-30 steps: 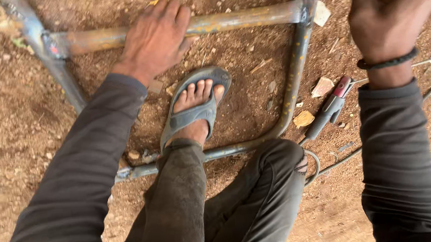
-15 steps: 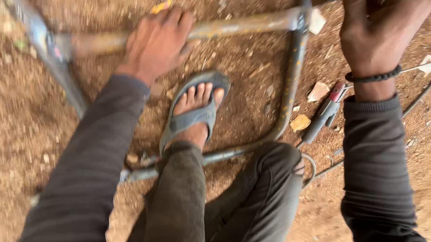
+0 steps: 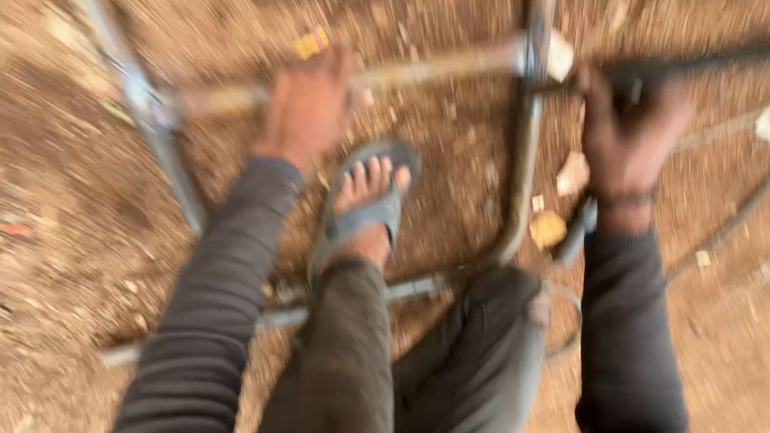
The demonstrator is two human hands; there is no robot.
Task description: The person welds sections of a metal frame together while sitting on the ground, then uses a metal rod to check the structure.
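The view is blurred by motion. A frame of metal pipes point(image 3: 523, 174) lies on bare brown dirt. My left hand point(image 3: 309, 111) rests on its far horizontal pipe point(image 3: 447, 64), pressing down; whether the fingers wrap the pipe I cannot tell. My right hand point(image 3: 631, 129) is closed around a dark rod-like tool point(image 3: 719, 57) that runs off to the right, just right of the frame's upright pipe. My foot in a grey sandal point(image 3: 363, 213) stands inside the frame, with the near pipe point(image 3: 406, 290) under my leg.
Another grey pipe point(image 3: 146, 106) slants at the left. Pale scraps point(image 3: 572, 173) and a yellowish piece point(image 3: 547, 229) lie in the dirt by the frame. A thin cable point(image 3: 745, 211) curves along the ground at right. A tool handle point(image 3: 575, 233) lies near my right wrist.
The camera has swung, so the frame now sits lower in view. My right hand has come down into sight, closed on the dark rod. My left hand stays on the far pipe.
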